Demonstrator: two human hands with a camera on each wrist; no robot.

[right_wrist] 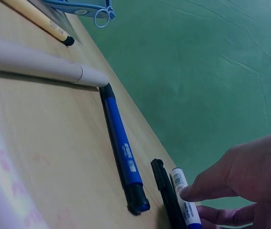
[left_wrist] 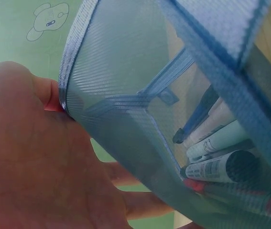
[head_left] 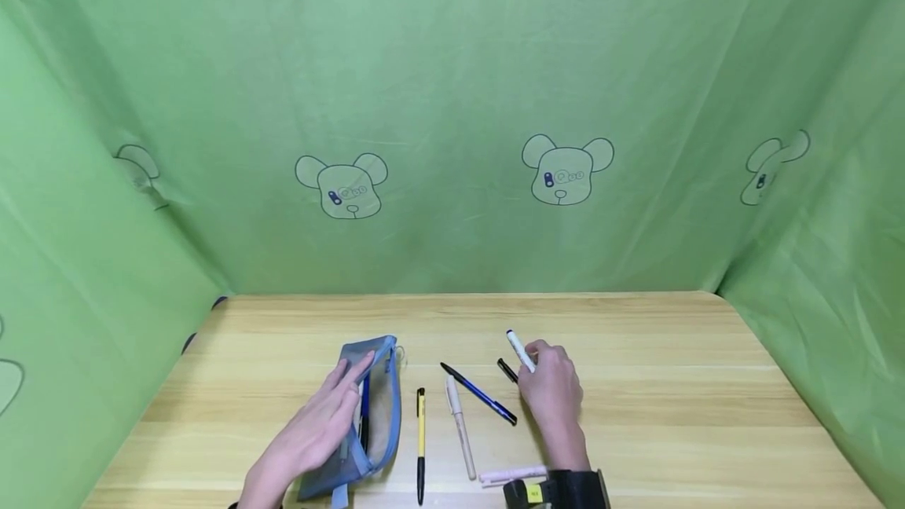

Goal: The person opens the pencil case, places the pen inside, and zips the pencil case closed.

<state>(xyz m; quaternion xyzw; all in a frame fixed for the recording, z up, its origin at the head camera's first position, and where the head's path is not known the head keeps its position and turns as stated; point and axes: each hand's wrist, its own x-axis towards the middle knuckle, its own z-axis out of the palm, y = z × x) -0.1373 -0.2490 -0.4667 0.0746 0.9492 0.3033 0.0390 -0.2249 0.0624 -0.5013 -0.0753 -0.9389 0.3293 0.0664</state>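
My left hand (head_left: 314, 434) holds the side of a blue mesh pencil case (head_left: 392, 415), its thumb at the edge in the left wrist view. The case gapes wide, with several pens and markers inside, among them a white marker with a dark end (left_wrist: 216, 167). On the right, my right hand (head_left: 555, 387) pinches a white marker (head_left: 519, 349) with a blue end between thumb and fingers. A black pen (head_left: 507, 371) lies right beside it, partly hidden by the hand. The right wrist view shows the marker (right_wrist: 182, 191) alongside that black pen (right_wrist: 166, 195).
Between the hands, a yellow-and-black pen (head_left: 421, 438), a pale capped pen (head_left: 461, 426) and a blue-and-black pen (head_left: 481, 393) lie on the wooden table (head_left: 672, 415). A pinkish pen (head_left: 512, 474) lies near the right wrist. Green cloth (head_left: 452, 61) surrounds the table.
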